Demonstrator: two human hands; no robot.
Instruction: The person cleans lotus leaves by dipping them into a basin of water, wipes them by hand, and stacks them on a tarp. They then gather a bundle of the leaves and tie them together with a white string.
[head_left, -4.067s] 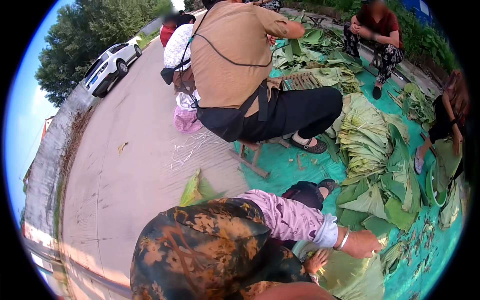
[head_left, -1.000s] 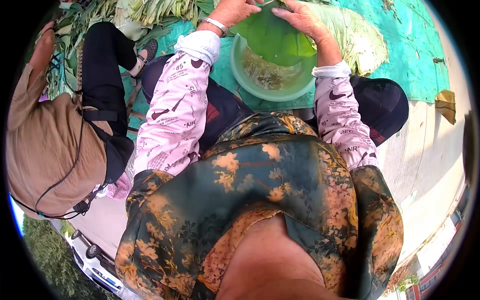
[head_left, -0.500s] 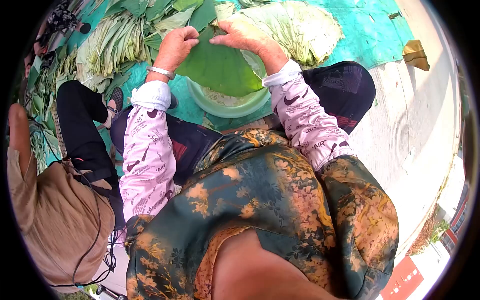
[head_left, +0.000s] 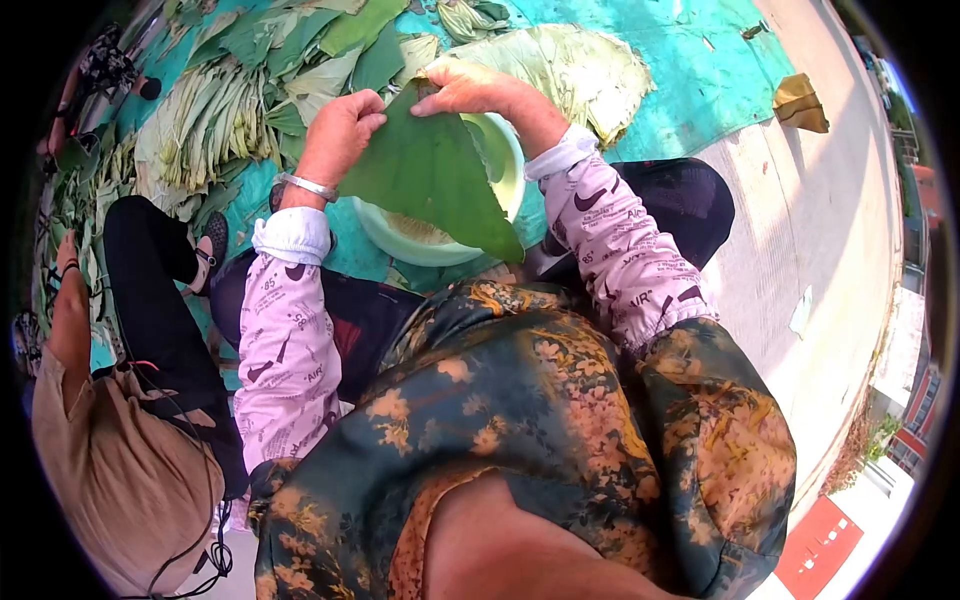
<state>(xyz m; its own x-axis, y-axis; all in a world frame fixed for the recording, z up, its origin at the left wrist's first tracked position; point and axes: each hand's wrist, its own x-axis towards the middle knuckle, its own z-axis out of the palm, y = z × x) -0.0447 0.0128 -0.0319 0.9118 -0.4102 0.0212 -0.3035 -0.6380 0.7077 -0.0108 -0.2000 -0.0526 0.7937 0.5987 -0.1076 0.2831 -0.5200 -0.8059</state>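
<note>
A large green leaf (head_left: 425, 175), which looks like a lotus leaf, hangs from both my hands by its upper edge. My left hand (head_left: 343, 135) pinches it at the upper left, fingers closed. At the top corner my right hand (head_left: 470, 88) is closed on it too, thumb against the leaf. Behind and below the leaf stands a pale green basin (head_left: 512, 165) between my legs. Part of its inside is covered by the leaf, and a pale, grainy-looking patch shows near its bottom.
A fanned pile of pale leaves (head_left: 590, 75) lies beyond my right hand. More bundled leaves (head_left: 205, 130) spread to the left on a turquoise sheet (head_left: 700, 85). A brown folded piece (head_left: 800, 103) lies at the sheet's right edge. Another person (head_left: 125, 470) sits close on my left.
The leaf has tilted, its lower tip now hanging down to the right over the basin's rim. Both hands keep their hold. The view has shifted, so the surroundings sit lower.
</note>
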